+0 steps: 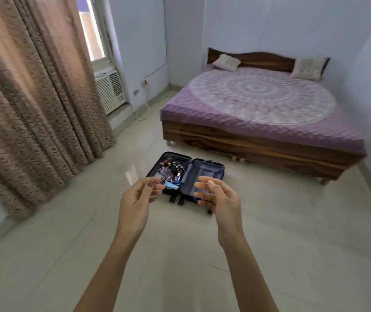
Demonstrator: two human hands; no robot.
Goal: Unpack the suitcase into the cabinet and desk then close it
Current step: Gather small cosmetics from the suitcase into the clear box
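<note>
Suitcase is on the floor, opened flat, both halves side by side, just ahead of my hands. Its long axis runs away from me, skewed a little to the right. Wheels are at the near end, pointing at me; the top end points toward the bed. The left half holds a jumble of small items, too blurred to name. The right half shows only blue-grey lining.

Left hand: raised over the near-left corner of the case, not touching it. Fingers are loosely curled with the thumb close to the forefinger, and I can make out nothing in it.

Right hand: raised over the near-right corner, palm turned inward, fingers spread and relaxed, empty.

Curtain hangs at left, well apart from the case.
</note>
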